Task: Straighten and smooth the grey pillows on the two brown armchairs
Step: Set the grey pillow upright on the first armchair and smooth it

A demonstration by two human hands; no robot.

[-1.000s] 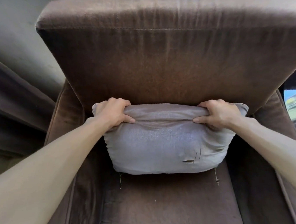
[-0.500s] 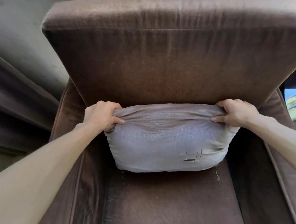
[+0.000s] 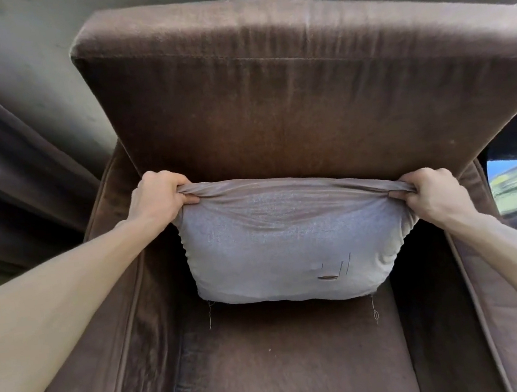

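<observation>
I see the grey pillow (image 3: 287, 240) standing on the seat of the brown armchair (image 3: 304, 95), with its top edge against the backrest. My left hand (image 3: 158, 200) is closed in a pinch on the upper left corner of the cover, and my right hand (image 3: 426, 194) pinches the upper right corner in the same way. A second ago both hands were closer to the middle and lay over the top edge; now they have moved outward to the corners, and the cloth between them is pulled tight. The top edge looks straighter and the folds are fewer. I judge that the stretching step is nearly finished here. A small tear (image 3: 328, 277) and loose threads show near the bottom, so pulling harder could open it more.
</observation>
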